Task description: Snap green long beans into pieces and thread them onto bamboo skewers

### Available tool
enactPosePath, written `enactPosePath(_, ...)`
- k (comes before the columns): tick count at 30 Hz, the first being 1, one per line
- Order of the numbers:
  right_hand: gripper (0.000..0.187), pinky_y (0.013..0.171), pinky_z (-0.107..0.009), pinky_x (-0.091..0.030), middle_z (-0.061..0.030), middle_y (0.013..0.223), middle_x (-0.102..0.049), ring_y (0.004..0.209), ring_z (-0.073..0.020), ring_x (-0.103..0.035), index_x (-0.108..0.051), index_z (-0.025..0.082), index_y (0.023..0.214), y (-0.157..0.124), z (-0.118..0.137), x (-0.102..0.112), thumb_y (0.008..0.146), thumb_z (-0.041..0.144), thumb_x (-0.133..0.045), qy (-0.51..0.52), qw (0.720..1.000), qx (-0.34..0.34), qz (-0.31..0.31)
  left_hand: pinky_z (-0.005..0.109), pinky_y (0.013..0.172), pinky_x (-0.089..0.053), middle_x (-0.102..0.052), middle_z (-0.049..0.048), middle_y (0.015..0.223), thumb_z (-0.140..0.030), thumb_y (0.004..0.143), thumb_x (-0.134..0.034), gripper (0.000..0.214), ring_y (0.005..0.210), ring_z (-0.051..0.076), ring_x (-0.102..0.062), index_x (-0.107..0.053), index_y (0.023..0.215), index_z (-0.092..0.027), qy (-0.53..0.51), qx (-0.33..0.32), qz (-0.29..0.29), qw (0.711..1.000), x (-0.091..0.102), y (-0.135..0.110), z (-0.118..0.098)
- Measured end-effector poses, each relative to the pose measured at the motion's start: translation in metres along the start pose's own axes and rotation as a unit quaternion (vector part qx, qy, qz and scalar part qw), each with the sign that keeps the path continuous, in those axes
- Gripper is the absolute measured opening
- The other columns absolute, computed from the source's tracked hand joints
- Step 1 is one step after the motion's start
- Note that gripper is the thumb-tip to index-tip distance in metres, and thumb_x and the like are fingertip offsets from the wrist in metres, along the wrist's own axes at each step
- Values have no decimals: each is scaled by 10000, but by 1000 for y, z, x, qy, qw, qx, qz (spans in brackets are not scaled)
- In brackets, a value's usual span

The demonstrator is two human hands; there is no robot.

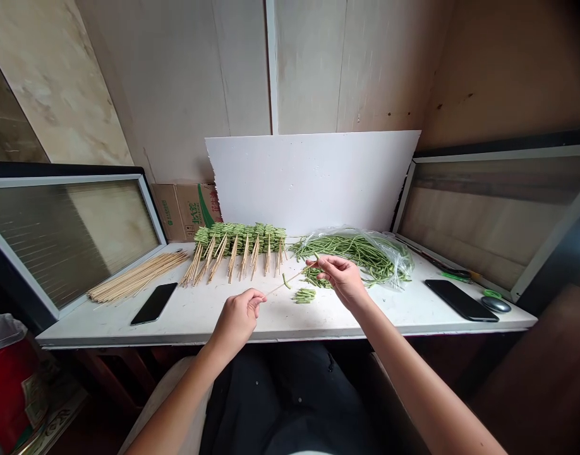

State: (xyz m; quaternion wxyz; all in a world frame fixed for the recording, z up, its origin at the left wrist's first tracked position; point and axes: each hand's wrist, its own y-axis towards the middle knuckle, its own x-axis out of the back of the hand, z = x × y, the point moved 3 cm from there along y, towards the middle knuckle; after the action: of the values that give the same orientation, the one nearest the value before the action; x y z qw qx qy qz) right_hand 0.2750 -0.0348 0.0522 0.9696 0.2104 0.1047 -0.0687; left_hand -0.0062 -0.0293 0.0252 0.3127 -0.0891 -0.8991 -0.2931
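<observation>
My left hand (240, 316) is closed on the near end of a thin bamboo skewer (275, 289) over the front of the table. One cut piece of green bean (286, 282) sits crosswise on the skewer, partway along. My right hand (340, 278) pinches another short green bean piece (317, 257) at the skewer's far end; whether the tip has gone into it I cannot tell. Just below lies a small row of cut bean pieces (304, 295). More loose cut beans (316, 277) lie behind it, partly hidden by my right hand.
Finished bean skewers (247, 240) are stacked at the back, beside a pile of bare skewers (138, 277). Long beans in a plastic bag (366, 249) lie back right. A phone (154, 304) lies left; another dark phone (460, 300) and a mouse (496, 304) lie right.
</observation>
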Motion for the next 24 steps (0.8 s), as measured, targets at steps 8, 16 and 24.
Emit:
enactPosePath(8,258,688,-343,-596,-96,959,-797,1092,-318,-719,-808,245,836,-6,3,-10,771,487,-867,-12,1000,10,14,267,617,-440,-637,19,619,-217,951,-467,250,587,178,-611,-697,856,-204,16,-10,-23,1000,3,1,-3)
enactPosePath(16,210,678,-307,-553,-62,973,-776,874,-211,-689,-820,259,912,-10,0,-22,792,426,-859,-10,999,15,43,251,571,-391,-531,-14,591,-331,1010,-436,337,522,143,-490,-708,878,-182,-29,8,-26,999,6,1,-5)
enactPosePath(24,285,646,-314,-505,-49,952,-769,764,-179,-636,-814,256,937,-10,-6,-20,722,421,-903,13,999,-17,29,254,572,-387,-530,-12,603,-342,1013,-443,336,541,147,-495,-709,886,-181,-38,18,-20,999,6,2,-2)
